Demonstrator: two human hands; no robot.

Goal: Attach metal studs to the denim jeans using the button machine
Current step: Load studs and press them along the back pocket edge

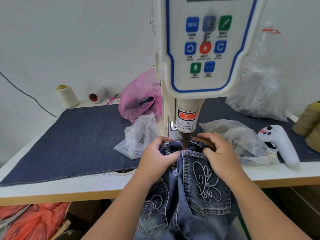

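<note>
Over on the left of the bench (90,186) there's just a couple of thread cones (66,97) parked well out of the way, so my left hand (155,160) has room to bunch and pinch the waistband of the denim jeans (190,196). Dead centre, the button machine (199,66) has its punch (184,142) right over the pocket corner, red dot marking the spot I guess. Right hand (220,153) curls round the waistband, pulling the fabric taut, I think.

Garment workshop, probably: button machine (200,66) on worktable (86,186), thread cones (66,96), denim mat (78,141)
</note>
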